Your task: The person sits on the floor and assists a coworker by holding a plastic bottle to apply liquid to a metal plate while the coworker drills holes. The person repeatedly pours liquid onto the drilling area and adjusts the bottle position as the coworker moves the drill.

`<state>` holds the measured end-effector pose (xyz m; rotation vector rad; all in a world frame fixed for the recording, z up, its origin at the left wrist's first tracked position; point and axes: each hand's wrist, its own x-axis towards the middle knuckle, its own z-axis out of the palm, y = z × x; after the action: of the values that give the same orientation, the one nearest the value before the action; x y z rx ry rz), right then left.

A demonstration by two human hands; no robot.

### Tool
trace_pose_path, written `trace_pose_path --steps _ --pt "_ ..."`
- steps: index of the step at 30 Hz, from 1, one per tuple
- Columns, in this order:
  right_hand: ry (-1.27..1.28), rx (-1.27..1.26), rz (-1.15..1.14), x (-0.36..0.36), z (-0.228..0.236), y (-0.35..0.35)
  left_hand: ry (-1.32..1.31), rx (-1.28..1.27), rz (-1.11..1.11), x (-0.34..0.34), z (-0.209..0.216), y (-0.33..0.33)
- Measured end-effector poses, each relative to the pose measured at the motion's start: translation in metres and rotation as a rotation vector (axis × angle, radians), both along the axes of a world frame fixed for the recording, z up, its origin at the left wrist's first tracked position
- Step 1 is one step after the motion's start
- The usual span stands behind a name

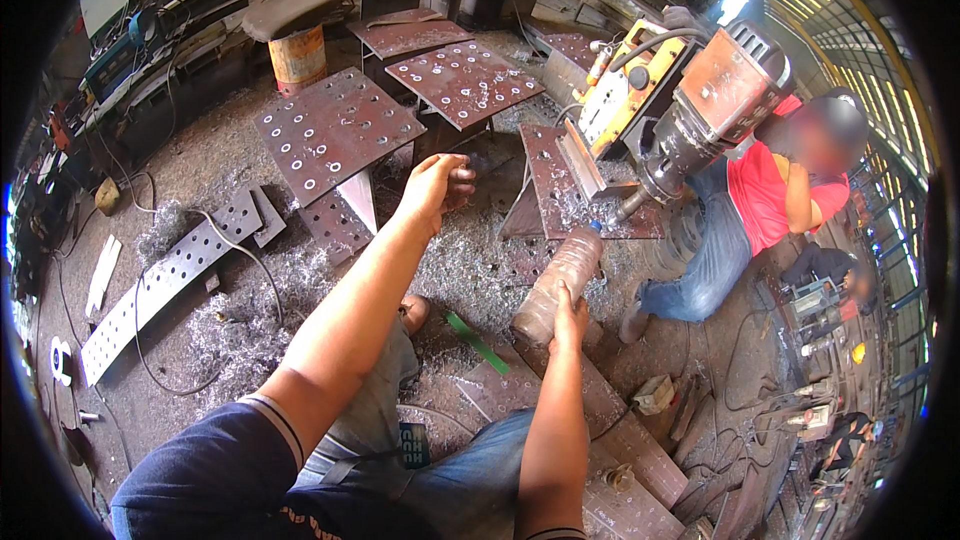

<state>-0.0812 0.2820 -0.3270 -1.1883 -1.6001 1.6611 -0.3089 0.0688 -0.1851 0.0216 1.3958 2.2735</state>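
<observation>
My right hand [568,320] grips a large, dirty clear plastic bottle [560,283] with brownish contents. The bottle is tilted, its blue cap [596,225] pointing up and away, just below the cutter [634,204] of a magnetic drill [690,105]. That drill stands on a drilled steel plate [540,175] with metal shavings around the cutter. Raised in front of me, my left hand [440,190] has its fingers curled inward; whatever is in them, if anything, is hidden. It hovers nearest the corner of a brown plate with circled marks [340,130].
Another marked plate [465,80] lies beyond. A person in a red shirt [765,195] sits right, beside the drill. A long perforated steel strip [170,285], cables and heaped shavings [240,340] cover the left floor. A padded drum stool [297,55] stands at the back left.
</observation>
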Motion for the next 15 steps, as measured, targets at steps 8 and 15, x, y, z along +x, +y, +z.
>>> trace_pose_path --steps 8,15 --pt "-0.021 -0.125 -0.001 0.004 -0.020 0.023 0.017 -0.010 -0.015 0.000 0.000 0.005" --pt "-0.024 -0.092 -0.015 0.003 -0.016 0.020 0.011 -0.006 -0.003 -0.002 -0.003 0.002"
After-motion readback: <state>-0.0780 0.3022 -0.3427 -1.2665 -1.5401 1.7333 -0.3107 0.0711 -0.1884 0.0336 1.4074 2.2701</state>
